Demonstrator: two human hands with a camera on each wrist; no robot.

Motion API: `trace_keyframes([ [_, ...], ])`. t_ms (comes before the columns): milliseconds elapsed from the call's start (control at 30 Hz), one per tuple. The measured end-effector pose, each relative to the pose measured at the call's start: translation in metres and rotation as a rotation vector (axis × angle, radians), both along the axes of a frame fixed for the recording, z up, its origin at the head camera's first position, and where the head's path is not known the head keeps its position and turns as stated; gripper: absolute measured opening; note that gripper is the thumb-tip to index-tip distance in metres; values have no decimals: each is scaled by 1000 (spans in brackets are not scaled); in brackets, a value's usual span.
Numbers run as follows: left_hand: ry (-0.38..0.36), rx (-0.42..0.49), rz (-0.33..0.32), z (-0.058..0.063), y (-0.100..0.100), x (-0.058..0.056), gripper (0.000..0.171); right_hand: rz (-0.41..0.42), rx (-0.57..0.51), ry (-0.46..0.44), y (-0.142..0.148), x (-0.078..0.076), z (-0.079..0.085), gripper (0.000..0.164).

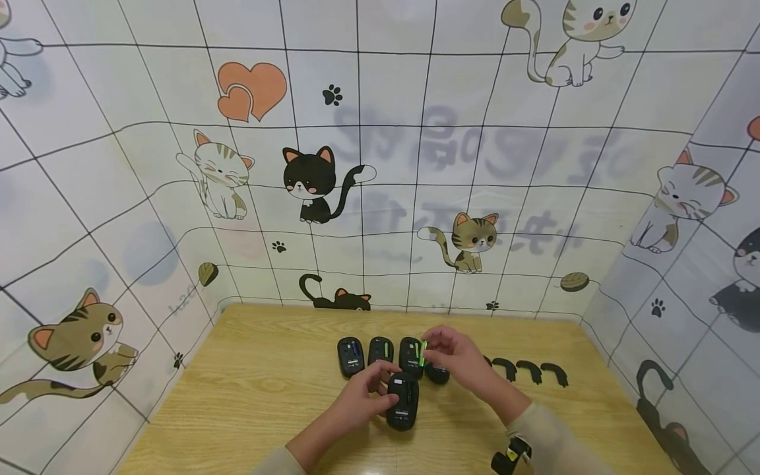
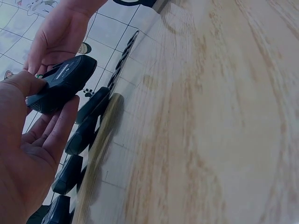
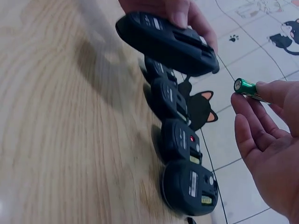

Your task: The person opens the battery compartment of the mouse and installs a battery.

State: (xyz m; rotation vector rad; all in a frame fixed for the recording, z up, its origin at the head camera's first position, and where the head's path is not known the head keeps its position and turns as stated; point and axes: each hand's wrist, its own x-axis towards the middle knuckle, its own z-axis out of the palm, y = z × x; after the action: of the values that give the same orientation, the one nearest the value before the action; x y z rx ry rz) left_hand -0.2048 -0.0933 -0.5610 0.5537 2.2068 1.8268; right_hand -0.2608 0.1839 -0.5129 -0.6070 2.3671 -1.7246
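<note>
My left hand (image 1: 367, 394) holds a black computer mouse (image 1: 403, 401) above the table, thumb on one edge and fingers beneath. Its underside faces up, with the battery slot uncovered and dark, as the right wrist view shows on the mouse (image 3: 163, 39). Between thumb and fingers, my right hand (image 1: 456, 356) pinches a green battery (image 3: 247, 87), held apart from that mouse. Behind the hands, several more black mice (image 1: 351, 357) lie in a row with undersides up; batteries show in some slots. The rightmost mouse (image 1: 438, 375) is partly hidden by my right hand.
Several curved black covers (image 1: 528, 371) lie in a row right of the mice, one partly behind my right hand. The wooden table (image 1: 255, 369) meets cat-printed sheets (image 1: 392, 198) at the back and sides. A dark device (image 1: 509, 455) is strapped at the right wrist.
</note>
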Motion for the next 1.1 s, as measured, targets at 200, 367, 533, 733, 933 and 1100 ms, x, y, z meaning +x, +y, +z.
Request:
trace_keyframes([
  [200, 10, 11, -3, 1, 0, 1, 45, 52, 20, 21, -6, 13, 6, 28],
  [367, 17, 14, -5, 0, 0, 1, 45, 96, -5, 18, -12, 20, 8, 26],
  [533, 6, 20, -3, -1, 0, 0, 44, 110, 17, -6, -16, 26, 10, 26],
  [733, 9, 24, -3, -2, 0, 0, 44, 101, 61, 31, -18, 32, 8, 21],
  [933, 11, 22, -2, -1, 0, 0, 43, 103, 87, 73, -21, 36, 5, 20],
  [1100, 45, 9, 2, 0, 0, 2, 43, 119, 90, 87, -21, 38, 5, 16],
])
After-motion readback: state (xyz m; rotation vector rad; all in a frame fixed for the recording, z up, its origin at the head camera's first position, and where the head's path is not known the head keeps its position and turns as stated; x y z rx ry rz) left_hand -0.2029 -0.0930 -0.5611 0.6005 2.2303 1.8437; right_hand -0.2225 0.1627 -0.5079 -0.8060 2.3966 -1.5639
